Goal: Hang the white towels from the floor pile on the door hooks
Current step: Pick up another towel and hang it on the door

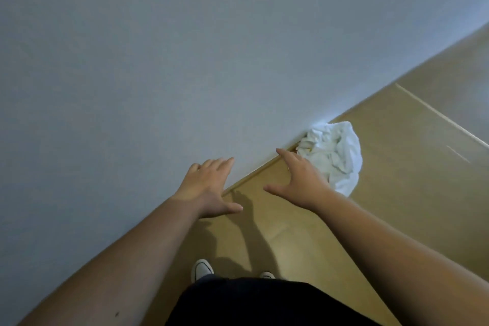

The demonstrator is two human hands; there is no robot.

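Observation:
A crumpled pile of white towels (336, 153) lies on the tan floor against the foot of the wall, right of centre. My right hand (299, 180) is stretched out in front of me with fingers spread, overlapping the pile's left edge in the view; it holds nothing. My left hand (209, 185) reaches forward beside it, fingers straight, in front of the wall, also holding nothing. No door or hooks are in sight.
A plain grey-blue wall (158, 61) fills the left and top. The tan floor (410, 167) runs to the right with a pale seam line across it. My white shoes (202, 270) stand on the floor below my hands.

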